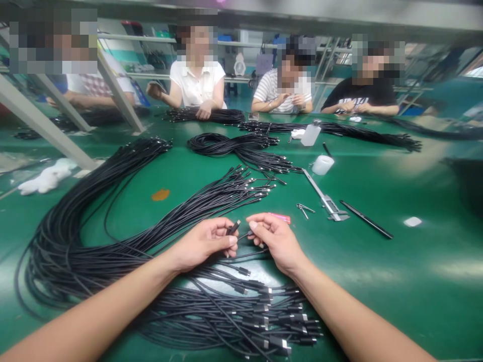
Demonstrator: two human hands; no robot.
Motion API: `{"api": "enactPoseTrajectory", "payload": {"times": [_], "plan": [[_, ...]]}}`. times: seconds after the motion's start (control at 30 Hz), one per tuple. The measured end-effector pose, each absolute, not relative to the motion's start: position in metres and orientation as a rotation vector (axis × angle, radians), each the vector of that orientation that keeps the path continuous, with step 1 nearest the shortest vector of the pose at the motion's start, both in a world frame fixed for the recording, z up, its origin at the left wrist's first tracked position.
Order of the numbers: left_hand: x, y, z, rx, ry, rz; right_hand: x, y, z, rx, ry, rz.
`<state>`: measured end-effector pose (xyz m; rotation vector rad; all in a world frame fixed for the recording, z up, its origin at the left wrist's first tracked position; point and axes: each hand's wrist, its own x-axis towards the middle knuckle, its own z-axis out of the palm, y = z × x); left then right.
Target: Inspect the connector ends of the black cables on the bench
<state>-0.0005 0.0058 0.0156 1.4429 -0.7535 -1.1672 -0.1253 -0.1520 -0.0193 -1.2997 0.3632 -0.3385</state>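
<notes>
My left hand (207,243) is closed, pinching a black cable plug (234,228) with its metal tip pointing up and to the right. Just beside it, my right hand (277,240) grips a thin black cable (245,236) between thumb and fingers. Whether both hold ends of the same cable I cannot tell. A large bundle of black cables (68,226) curves round on the left. One set of its ends lies beyond my hands; the other, with bigger plugs (279,344), spreads out below them between my forearms.
On the green table (377,281) lie a caliper (324,197), a black pen (366,219), small metal pins (304,208), a white roll (323,165) and a white bottle (311,133). More cable bundles (215,144) lie farther back. Several people sit opposite. Slanted metal posts (49,120) stand left.
</notes>
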Motion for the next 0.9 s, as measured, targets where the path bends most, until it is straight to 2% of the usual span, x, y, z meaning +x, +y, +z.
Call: {"api": "enactPoseTrajectory", "payload": {"times": [0.3, 0.53, 0.9], "plan": [[0.0034, 0.0060, 0.0142, 1.473, -0.703, -1.163, -0.1246, -0.1527, -0.0225, -1.359, 0.282, -0.343], [0.0051, 0.0101, 0.0143, 1.464, -0.711, -1.191, -0.1284, -0.1479, -0.0150, -1.460, 0.307, -0.156], [-0.0008, 0.0094, 0.0182, 1.504, -0.726, -1.304, -0.1284, -0.1444, -0.0197, -1.489, 0.226, -0.119]]}}
